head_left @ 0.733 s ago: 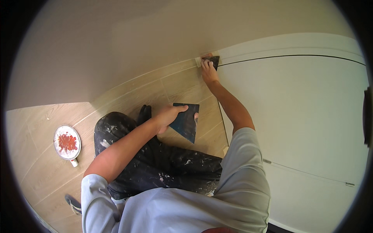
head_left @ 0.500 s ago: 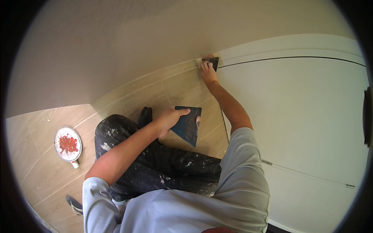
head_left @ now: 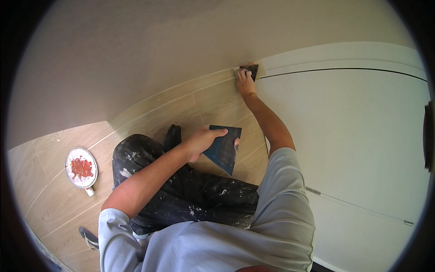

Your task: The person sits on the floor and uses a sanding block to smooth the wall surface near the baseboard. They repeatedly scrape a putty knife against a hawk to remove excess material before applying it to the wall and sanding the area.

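My left hand (head_left: 200, 141) is closed around a wide, dark blue putty knife (head_left: 223, 152), its thumb on top and a fingertip showing at the far side. It is held in the air over my lap, above the floor. At the far end of my reach, my right hand (head_left: 246, 84) grips a smaller dark putty knife (head_left: 254, 71). That blade is against the foot of the wall, at the corner beside the white door frame. A reddish-brown patch (head_left: 248, 63) shows just above the blade. The right hand's fingers cover part of the blade.
Left of my bent knee, a round white lid-like plate (head_left: 71, 177) with red-orange bits lies on the wood-look floor (head_left: 54, 213), a small white cylinder at its edge. A sandal (head_left: 89, 236) lies lower left. The wall (head_left: 158, 59) rises ahead; large white panels (head_left: 344, 136) flank my right.
The whole view has shifted slightly. Both hands keep their grips, and the right hand's blade stays at the wall corner with only a slight change of angle.
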A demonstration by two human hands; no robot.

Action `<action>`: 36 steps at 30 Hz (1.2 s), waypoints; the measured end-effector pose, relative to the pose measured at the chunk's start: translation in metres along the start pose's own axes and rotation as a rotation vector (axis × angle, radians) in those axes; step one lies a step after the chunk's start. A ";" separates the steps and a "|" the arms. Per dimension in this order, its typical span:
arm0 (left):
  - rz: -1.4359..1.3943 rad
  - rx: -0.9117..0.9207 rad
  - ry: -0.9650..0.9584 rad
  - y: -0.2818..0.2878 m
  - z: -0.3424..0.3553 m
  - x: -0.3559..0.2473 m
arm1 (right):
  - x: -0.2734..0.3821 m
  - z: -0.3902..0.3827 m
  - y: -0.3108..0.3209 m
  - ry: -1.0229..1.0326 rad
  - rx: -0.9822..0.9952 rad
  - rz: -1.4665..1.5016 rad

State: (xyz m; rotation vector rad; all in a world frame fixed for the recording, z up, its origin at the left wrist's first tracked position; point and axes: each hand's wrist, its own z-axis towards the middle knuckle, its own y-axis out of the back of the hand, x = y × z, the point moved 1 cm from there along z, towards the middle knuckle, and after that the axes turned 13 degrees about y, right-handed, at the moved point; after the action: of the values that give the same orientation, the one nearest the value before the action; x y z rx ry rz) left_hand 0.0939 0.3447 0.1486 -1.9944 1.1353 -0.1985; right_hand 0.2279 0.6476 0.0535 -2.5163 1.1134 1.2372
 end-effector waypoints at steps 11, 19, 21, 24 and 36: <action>-0.008 0.052 -0.024 0.003 0.007 0.003 | 0.007 0.001 0.005 0.026 0.131 0.002; 0.018 0.021 -0.028 -0.002 -0.005 -0.001 | 0.023 -0.009 0.002 0.005 0.145 0.021; 0.018 0.034 -0.031 -0.003 -0.008 -0.002 | 0.026 -0.011 -0.003 0.008 0.142 -0.001; 0.030 0.040 -0.028 -0.002 -0.007 -0.003 | 0.030 -0.016 -0.002 0.008 0.121 0.006; 0.007 0.058 -0.028 -0.001 0.003 0.002 | 0.007 -0.017 0.014 0.000 0.035 0.009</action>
State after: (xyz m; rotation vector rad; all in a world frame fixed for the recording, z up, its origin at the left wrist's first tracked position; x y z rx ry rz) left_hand 0.0973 0.3451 0.1466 -1.9360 1.1061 -0.1974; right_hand 0.2323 0.6270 0.0627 -2.4883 1.1372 1.2092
